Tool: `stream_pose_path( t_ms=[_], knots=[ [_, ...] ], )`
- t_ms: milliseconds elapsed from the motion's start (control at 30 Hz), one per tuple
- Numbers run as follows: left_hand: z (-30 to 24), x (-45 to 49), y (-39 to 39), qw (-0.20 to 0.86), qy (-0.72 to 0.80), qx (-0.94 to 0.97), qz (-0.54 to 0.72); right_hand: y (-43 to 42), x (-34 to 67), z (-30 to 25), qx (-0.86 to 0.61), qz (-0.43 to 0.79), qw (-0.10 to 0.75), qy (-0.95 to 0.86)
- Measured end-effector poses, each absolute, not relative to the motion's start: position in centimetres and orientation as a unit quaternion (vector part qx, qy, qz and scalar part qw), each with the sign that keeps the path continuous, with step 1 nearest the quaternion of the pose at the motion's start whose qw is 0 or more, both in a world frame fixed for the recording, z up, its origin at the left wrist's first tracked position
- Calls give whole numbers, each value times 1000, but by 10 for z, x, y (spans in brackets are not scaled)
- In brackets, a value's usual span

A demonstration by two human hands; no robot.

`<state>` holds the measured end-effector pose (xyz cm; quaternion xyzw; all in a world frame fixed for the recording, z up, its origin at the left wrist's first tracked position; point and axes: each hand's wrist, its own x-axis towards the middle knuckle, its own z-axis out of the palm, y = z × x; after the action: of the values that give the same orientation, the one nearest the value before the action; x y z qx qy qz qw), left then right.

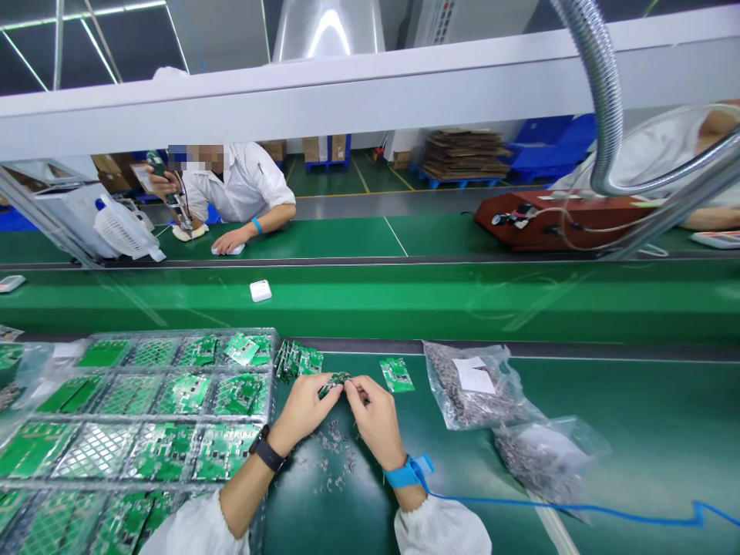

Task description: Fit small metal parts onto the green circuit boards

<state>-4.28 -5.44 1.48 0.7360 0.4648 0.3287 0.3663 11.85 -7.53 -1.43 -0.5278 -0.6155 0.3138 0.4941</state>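
Close together above the green bench, my left hand (309, 406) and my right hand (371, 410) meet at a small green circuit board (335, 380). My left fingers and thumb pinch the board from its left side. The fingertips of my right hand are closed at the board's right edge; whatever they hold there is too small to make out. Scattered below my hands lie small metal parts (331, 462). Just beyond my left hand stands a row of circuit boards (297, 360). A single circuit board (396, 375) lies flat beyond my right hand.
At left is a compartmented clear tray (142, 416) with several circuit boards. Two plastic bags of small parts (471, 385) (543, 459) lie at right. A blue cord (520, 505) trails from my right wrist. Across the conveyor (358, 297), a co-worker (248, 185) holds a power screwdriver.
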Motion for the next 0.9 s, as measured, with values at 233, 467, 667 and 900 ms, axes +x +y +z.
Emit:
stream_pose_path(
  t_ms=[233, 467, 667, 900],
  knots=[
    [12, -47, -51, 299, 473, 783, 270, -74, 117, -22, -544, 324, 475, -611],
    [11, -51, -52, 290, 492, 779, 261, -74, 117, -25, -537, 362, 464, -604],
    [10, -42, -57, 357, 493, 715, 343, -70, 117, -20, -540, 329, 492, -598],
    [3, -34, -62, 394, 549, 640, 365, -66, 111, -21, -505, 426, 524, -537]
  ],
)
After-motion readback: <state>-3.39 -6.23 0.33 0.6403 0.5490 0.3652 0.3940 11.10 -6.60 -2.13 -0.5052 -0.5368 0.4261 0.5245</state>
